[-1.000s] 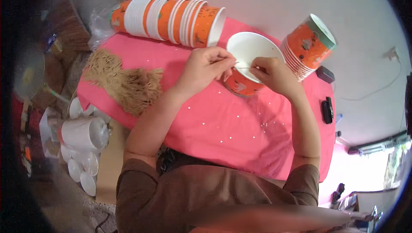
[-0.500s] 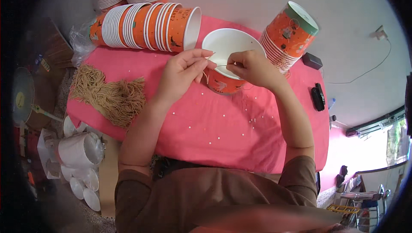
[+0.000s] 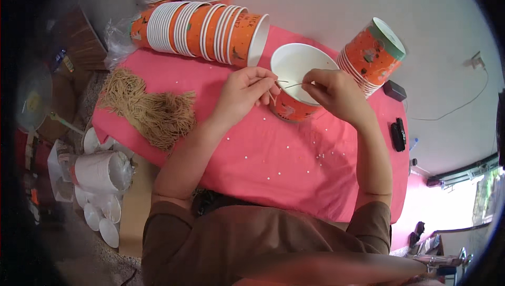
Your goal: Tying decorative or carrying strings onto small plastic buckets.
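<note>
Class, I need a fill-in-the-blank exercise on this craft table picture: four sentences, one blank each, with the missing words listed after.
1. The table is covered with a ____ cloth.
2. Both hands, left hand and right hand, hold a thin string over an open orange paper ____.
3. A row of nested cups lies on its ____.
4. The bundle of tan strings lies to the person's ____.

Missing words: pink; cup; side; left

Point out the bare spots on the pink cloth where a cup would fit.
Free: the pink cloth between both forearms, below the orange cup, and its near right part. Crowded: the far edge with the lying cup stack, the left by the string bundle, the right corner's upturned stack.
</note>
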A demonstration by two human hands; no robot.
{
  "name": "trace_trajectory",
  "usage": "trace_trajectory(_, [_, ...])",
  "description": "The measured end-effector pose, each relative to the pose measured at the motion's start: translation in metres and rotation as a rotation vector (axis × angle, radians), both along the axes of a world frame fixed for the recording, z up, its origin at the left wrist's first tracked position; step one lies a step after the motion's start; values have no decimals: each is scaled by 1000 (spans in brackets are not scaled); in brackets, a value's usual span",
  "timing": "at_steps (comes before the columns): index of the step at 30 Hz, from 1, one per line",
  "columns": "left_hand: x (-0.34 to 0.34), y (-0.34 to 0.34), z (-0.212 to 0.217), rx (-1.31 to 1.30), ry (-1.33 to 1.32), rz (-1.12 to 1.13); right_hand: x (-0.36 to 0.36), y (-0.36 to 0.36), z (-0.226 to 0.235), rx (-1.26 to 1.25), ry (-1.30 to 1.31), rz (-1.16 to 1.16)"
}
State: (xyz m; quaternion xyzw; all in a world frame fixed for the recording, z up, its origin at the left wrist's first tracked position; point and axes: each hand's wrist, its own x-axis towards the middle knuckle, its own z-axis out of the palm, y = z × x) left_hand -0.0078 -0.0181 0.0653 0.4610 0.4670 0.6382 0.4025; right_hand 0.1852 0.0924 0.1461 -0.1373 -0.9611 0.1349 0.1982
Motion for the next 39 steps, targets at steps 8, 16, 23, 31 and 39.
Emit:
trace_trajectory(8, [20,6,2,27,31,-26,-22,-10,13,-54,-10,105])
trace_trajectory(16, [0,4,-5,-11,-263,-166,-26,4,-8,125,362,124])
trace_trajectory(23, [0,0,-6,-68,-515,-265,-26,-13,-13,264,303,196])
trace_trajectory(31, [-9,-2,-21,118,-60,-124,-13,-10,4,181,279,143])
trace_trajectory(39, [3,-8,-15,119,-138,-100,-30,-16,-1,301,203,226])
